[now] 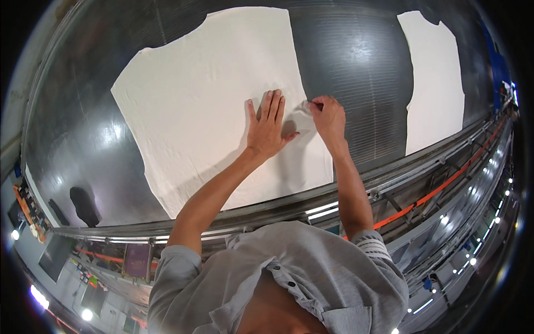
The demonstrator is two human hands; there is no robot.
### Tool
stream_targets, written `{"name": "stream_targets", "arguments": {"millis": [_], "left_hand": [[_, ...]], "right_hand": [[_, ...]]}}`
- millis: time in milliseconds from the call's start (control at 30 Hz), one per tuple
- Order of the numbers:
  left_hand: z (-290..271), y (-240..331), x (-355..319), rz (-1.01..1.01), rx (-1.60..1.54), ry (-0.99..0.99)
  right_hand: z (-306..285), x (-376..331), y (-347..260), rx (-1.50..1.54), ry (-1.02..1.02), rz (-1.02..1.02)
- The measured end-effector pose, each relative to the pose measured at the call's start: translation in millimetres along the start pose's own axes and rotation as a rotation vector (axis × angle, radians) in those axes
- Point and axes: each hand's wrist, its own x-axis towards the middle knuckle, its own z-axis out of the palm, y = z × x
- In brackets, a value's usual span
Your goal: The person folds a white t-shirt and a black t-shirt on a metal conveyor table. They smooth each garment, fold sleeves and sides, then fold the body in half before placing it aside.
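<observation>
A large white fabric panel (206, 111), cut in the outline of a shirt body, lies spread on a dark, shiny table (356, 61). My left hand (267, 129) rests flat on the panel with its fingers stretched out. To its right, my right hand (329, 116) pinches the panel's right edge between thumb and fingers. The cloth is lifted there and makes a small fold between the two hands.
A second white fabric piece (436, 83) lies farther right on the table. Along the near side runs a metal rail (389, 181), with an orange strip (428, 195) below it. Small dark patches (84, 206) show at the table's left end.
</observation>
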Motion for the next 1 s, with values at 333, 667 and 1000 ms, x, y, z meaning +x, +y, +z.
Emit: {"name": "stream_targets", "arguments": {"millis": [333, 667, 1000], "left_hand": [[4.9, 14.3, 0.7, 0.028, 0.021, -0.020], [12.1, 56.8, 25.9, 0.023, -0.006, -0.088], [44.2, 63.3, -44.5, 0.312, -0.038, -0.077]], "right_hand": [[-1.0, 8.7, 12.7, 0.018, -0.157, -0.052], [-23.0, 13.7, 7.8, 0.108, -0.048, 0.026], [-34.0, -1.3, 13.2, 0.082, 0.077, -0.007]]}}
